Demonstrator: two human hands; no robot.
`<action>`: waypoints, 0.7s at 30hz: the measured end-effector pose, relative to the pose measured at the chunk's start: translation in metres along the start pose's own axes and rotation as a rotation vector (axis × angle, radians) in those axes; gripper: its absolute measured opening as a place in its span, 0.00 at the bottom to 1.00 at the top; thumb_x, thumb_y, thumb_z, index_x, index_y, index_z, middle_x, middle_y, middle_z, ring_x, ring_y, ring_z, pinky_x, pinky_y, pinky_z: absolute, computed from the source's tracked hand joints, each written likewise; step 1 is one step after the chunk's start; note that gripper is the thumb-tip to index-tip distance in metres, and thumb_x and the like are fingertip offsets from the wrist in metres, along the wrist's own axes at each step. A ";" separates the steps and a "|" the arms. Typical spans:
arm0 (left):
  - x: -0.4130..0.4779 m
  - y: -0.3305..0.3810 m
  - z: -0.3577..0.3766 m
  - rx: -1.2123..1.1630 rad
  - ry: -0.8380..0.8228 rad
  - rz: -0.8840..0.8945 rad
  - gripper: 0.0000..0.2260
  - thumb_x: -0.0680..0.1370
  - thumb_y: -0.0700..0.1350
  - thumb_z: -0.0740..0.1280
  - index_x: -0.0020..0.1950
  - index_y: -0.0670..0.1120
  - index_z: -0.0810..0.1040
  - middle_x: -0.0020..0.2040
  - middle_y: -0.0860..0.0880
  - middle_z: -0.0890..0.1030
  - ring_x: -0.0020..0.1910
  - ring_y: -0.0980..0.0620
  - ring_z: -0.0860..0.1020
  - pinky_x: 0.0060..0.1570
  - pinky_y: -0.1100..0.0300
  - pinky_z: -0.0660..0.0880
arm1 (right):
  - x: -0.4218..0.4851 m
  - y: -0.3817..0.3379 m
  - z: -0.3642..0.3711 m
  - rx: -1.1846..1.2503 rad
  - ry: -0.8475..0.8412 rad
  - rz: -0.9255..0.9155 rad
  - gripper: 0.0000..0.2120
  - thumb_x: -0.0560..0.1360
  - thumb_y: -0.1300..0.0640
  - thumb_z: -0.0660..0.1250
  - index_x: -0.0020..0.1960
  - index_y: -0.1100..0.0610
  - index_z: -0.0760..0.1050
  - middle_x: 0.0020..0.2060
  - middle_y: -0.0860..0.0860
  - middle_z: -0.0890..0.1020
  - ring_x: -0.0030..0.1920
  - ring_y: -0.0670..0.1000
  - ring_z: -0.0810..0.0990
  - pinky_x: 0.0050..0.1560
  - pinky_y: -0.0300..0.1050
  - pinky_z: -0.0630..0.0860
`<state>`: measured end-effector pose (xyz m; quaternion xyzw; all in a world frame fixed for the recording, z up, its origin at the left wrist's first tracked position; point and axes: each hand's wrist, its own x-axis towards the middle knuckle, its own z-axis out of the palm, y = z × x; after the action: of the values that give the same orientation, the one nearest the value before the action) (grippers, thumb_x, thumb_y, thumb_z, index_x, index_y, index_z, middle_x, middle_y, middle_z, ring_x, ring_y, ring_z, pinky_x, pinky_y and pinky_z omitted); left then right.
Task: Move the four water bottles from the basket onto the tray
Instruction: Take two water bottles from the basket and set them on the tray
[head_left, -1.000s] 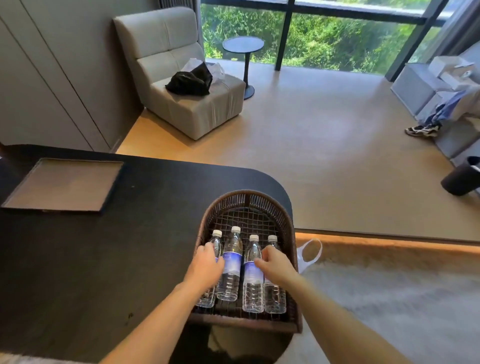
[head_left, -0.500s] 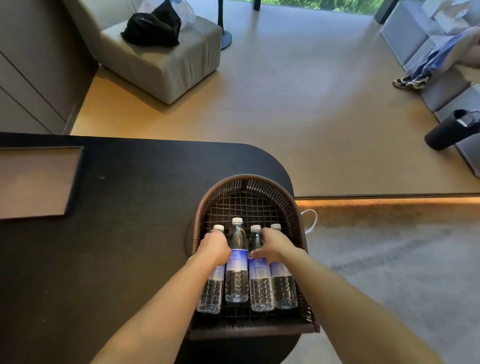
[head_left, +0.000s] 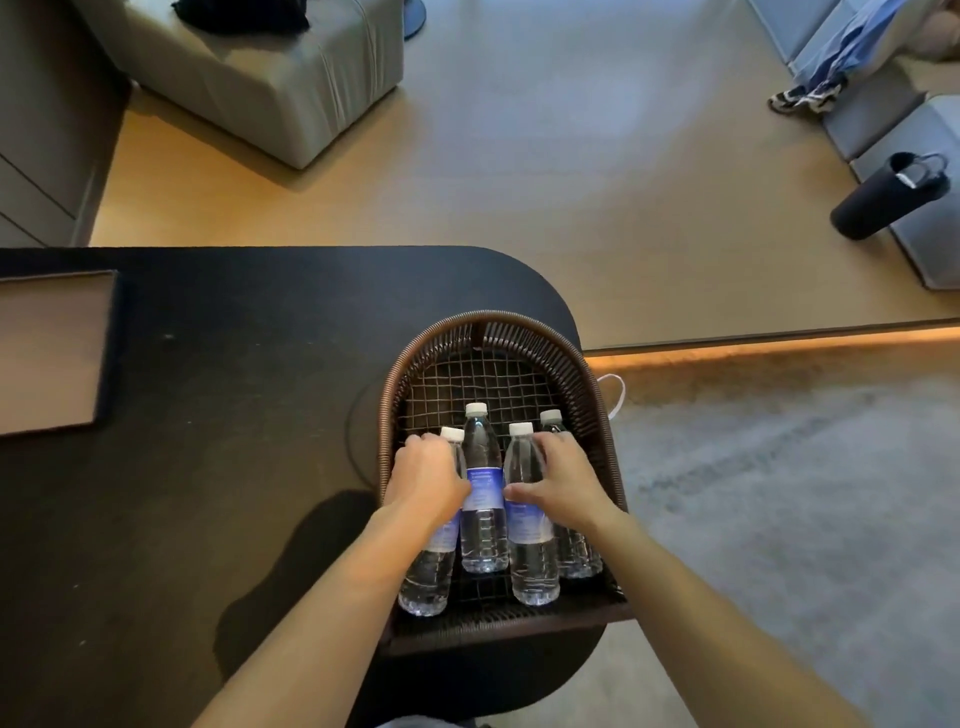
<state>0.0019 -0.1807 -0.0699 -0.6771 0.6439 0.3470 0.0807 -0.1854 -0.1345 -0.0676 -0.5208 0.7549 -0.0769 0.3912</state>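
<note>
Several clear water bottles with white caps and blue labels lie side by side in a brown wicker basket (head_left: 519, 318) at the right end of the black table (head_left: 234, 441). My left hand (head_left: 428, 486) is closed around the leftmost bottle (head_left: 428, 582). My right hand (head_left: 563, 483) lies over the third bottle (head_left: 534, 566) and the rightmost bottle (head_left: 576, 558), with its thumb on the third one's label. The second bottle (head_left: 483, 467) lies untouched between my hands. The flat brown tray (head_left: 52, 353) sits at the table's far left, cut off by the frame edge.
Beyond the table's rounded right end are a beige floor and a grey rug (head_left: 779, 493). A grey armchair (head_left: 270, 78) stands at the back left. A dark flask (head_left: 888, 197) lies on grey cushions at the right.
My head has tilted down and closer, so the basket fills more of the view. Both hands have gone from touching the bottles' necks to closing lower around their bodies.
</note>
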 end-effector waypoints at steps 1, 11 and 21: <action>-0.007 -0.002 -0.001 -0.021 0.015 0.028 0.21 0.73 0.50 0.76 0.62 0.44 0.77 0.60 0.44 0.76 0.57 0.44 0.77 0.53 0.50 0.79 | -0.006 0.003 0.001 0.035 0.029 -0.016 0.31 0.63 0.48 0.82 0.63 0.50 0.75 0.57 0.49 0.75 0.59 0.50 0.76 0.63 0.50 0.76; -0.070 -0.039 -0.011 -0.339 0.111 0.257 0.17 0.72 0.50 0.76 0.58 0.59 0.76 0.48 0.57 0.83 0.46 0.59 0.82 0.48 0.51 0.82 | -0.079 0.000 0.003 0.286 0.139 -0.151 0.36 0.72 0.56 0.79 0.74 0.45 0.66 0.63 0.44 0.80 0.63 0.42 0.78 0.67 0.57 0.77; -0.149 -0.056 -0.032 -0.452 0.298 0.575 0.22 0.72 0.56 0.75 0.64 0.51 0.79 0.51 0.57 0.83 0.49 0.56 0.82 0.50 0.54 0.83 | -0.148 -0.025 0.024 0.288 0.435 -0.307 0.38 0.73 0.53 0.78 0.77 0.42 0.64 0.71 0.45 0.76 0.73 0.48 0.73 0.67 0.60 0.77</action>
<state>0.0764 -0.0677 0.0205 -0.5127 0.7195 0.3862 -0.2653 -0.1288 -0.0129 0.0043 -0.5394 0.7147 -0.3511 0.2739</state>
